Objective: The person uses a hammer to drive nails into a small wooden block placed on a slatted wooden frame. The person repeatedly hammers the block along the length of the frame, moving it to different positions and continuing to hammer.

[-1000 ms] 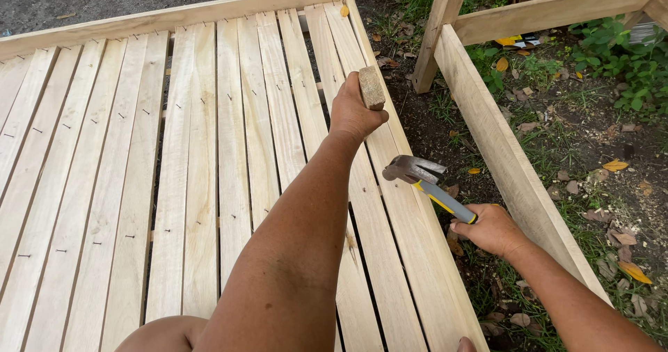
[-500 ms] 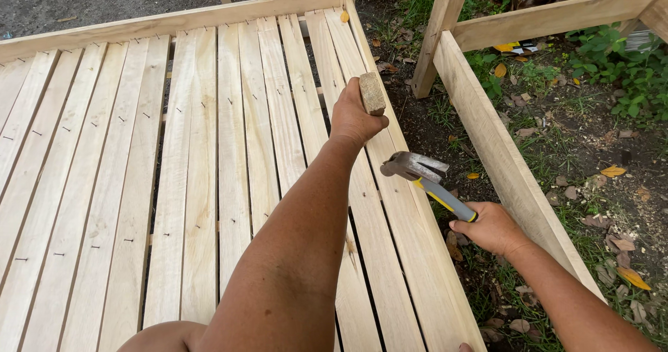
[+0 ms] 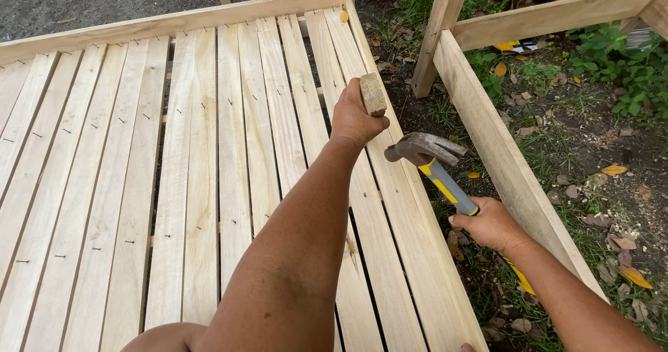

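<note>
Over the slats: your left hand (image 3: 353, 119) has its grip wrapped round a small wooden block (image 3: 373, 94), upright above the slatted frame (image 3: 202, 157).
Right hand (image 3: 490, 224): grip shut on the hammer (image 3: 433, 163); strike squarely, wrist firm.
Block: keep fingers low.

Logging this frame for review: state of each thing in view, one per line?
left hand: closed around a small wooden block, held above the slats
right hand: grip closed on the hammer, head raised off the wood
slatted panel: lying flat, slats nailed down
wooden frame: standing on the ground beside the panel
</note>
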Demonstrator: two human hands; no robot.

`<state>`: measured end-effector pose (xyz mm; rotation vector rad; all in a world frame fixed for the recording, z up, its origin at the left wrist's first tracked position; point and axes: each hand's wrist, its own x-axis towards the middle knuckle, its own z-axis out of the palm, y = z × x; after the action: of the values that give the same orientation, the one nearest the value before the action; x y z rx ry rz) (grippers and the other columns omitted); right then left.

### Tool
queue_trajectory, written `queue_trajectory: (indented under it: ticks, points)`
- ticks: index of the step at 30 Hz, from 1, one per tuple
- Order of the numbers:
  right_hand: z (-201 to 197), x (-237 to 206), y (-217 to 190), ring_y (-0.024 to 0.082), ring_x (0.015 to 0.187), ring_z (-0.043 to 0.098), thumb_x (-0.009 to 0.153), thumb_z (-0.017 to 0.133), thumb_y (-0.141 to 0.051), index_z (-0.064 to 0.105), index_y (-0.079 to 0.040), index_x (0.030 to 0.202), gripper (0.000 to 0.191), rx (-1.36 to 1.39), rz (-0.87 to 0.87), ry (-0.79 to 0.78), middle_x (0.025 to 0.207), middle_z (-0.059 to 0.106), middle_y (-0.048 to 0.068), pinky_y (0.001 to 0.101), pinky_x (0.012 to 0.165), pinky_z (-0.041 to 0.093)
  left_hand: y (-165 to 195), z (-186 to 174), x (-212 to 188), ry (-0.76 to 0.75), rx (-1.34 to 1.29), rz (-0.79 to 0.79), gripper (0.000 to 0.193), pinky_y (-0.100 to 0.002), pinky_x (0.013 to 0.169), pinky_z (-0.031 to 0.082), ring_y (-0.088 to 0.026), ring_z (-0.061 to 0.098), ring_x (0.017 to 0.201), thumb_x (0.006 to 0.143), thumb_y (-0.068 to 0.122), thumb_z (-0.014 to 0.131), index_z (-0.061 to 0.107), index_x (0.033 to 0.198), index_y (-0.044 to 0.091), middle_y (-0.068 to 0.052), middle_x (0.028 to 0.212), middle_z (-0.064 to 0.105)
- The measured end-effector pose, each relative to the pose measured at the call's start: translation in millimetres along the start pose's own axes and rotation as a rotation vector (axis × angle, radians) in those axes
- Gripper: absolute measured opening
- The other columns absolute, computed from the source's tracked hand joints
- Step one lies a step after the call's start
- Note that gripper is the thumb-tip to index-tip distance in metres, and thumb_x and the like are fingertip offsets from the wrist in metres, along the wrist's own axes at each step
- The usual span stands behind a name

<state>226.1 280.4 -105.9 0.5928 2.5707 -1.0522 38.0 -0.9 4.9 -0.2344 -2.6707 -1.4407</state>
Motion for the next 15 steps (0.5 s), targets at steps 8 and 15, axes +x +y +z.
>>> queue_trajectory:
  ticks: [8, 15]
  points:
    - [0.2, -10.0, -6.2, 0.023, 0.047, 0.061, 0.08, 0.075, -0.021, 0.073, -0.02, 0.128, 0.048, -0.224, 0.267, -0.109, 0.065, 0.067, 0.014, 0.0395, 0.051, 0.053, 0.2, 1.6, -0.7, -0.01, 0.022, -0.008, 0.075, -0.04, 0.099, 0.053, -0.032, 0.064, 0.111, 0.058, 0.019, 0.087, 0.049, 0.123, 0.016, -0.011, 0.118, 0.061]
    - [6.4, -5.7, -13.4, 0.02, 0.042, 0.054, 0.081, 0.081, -0.023, 0.07, 0.0, 0.115, 0.043, 0.089, 0.077, -0.049, 0.062, 0.062, 0.01, 0.0391, 0.04, 0.046, -4.8, 4.6, 0.3, 0.006, 0.022, 0.025, 0.069, -0.039, 0.1, 0.054, -0.032, 0.064, 0.114, 0.061, 0.017, 0.086, 0.049, 0.12, 0.012, -0.012, 0.12, 0.062]
